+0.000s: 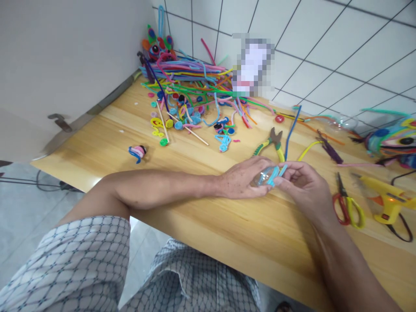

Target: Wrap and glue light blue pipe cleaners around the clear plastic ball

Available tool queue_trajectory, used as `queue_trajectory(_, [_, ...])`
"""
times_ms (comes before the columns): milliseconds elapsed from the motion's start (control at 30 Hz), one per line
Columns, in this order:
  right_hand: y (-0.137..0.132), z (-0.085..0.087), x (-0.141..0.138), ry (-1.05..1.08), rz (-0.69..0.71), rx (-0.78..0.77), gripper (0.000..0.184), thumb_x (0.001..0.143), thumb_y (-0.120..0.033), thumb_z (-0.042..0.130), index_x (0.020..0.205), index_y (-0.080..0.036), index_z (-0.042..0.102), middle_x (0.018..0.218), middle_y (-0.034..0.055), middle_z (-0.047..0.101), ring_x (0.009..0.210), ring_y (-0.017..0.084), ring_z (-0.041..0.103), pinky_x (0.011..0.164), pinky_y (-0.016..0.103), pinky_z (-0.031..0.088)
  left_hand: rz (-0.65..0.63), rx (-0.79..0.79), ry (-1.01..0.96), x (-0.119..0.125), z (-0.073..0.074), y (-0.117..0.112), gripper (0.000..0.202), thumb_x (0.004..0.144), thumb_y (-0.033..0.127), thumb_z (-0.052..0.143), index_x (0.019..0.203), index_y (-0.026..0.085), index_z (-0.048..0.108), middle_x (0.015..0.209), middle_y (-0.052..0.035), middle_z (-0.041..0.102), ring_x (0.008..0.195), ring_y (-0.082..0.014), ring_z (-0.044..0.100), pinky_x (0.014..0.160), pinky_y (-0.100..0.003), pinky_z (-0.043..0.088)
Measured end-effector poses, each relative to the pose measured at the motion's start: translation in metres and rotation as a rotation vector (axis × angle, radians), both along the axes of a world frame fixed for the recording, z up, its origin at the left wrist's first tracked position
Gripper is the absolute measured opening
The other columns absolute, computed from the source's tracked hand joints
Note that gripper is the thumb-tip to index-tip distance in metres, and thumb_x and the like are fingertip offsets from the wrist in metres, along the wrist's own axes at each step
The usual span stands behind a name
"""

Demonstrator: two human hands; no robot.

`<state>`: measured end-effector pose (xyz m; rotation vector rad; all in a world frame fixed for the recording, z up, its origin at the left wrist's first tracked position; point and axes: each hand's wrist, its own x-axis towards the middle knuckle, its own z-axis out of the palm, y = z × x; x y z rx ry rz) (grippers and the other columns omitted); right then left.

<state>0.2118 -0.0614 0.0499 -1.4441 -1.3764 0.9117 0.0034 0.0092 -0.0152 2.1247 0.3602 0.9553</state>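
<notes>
Over the wooden table, my left hand and my right hand meet, both closed on a light blue pipe cleaner. It is wound around a small clear round piece held between the fingertips. A dark blue pipe cleaner runs up from behind the hands. My left forearm lies flat on the table.
A heap of coloured pipe cleaners with small coiled discs and wooden sticks lies at the back. Green-handled pliers lie just beyond the hands. Red and yellow scissors and a yellow glue gun sit at right, a colourful pipe-cleaner figure behind.
</notes>
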Motion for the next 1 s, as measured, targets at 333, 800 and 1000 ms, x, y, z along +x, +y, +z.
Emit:
queue_trajectory(333, [-0.0017,0.0002,-0.0008,-0.037,-0.006,-0.004,0.041,0.074,-0.048,0.103,0.102,-0.028,0.081,0.067,-0.0063,0.062,0.063,0.015,0.056,0.063,0.031,0.045,-0.01,-0.014,-0.012,0.0,0.0015,0.0011,0.042,0.103,0.039,0.068,0.139,0.019,0.057,0.137,-0.0178,0.072,0.132,-0.0317,0.07,0.115,-0.053,0.062])
queue_trajectory(800, [-0.0026,0.0036,-0.0032,-0.032,-0.014,-0.013,0.041,0.075,-0.049,0.103,0.104,-0.032,0.08,0.068,-0.0052,0.062,0.064,0.017,0.057,0.064,0.033,0.045,0.001,0.021,-0.04,-0.0018,0.0015,-0.0013,0.043,0.104,0.039,0.066,0.141,0.019,0.055,0.14,-0.0199,0.071,0.134,-0.0326,0.068,0.116,-0.054,0.061])
queue_trajectory(1000, [-0.002,0.0036,-0.0045,-0.016,-0.037,-0.039,0.04,0.073,-0.046,0.102,0.103,-0.031,0.08,0.068,-0.0061,0.063,0.065,0.017,0.057,0.065,0.033,0.046,-0.004,0.042,-0.069,-0.0028,0.0003,-0.0001,0.041,0.104,0.036,0.068,0.14,0.022,0.057,0.136,-0.0166,0.072,0.131,-0.0309,0.069,0.112,-0.052,0.062])
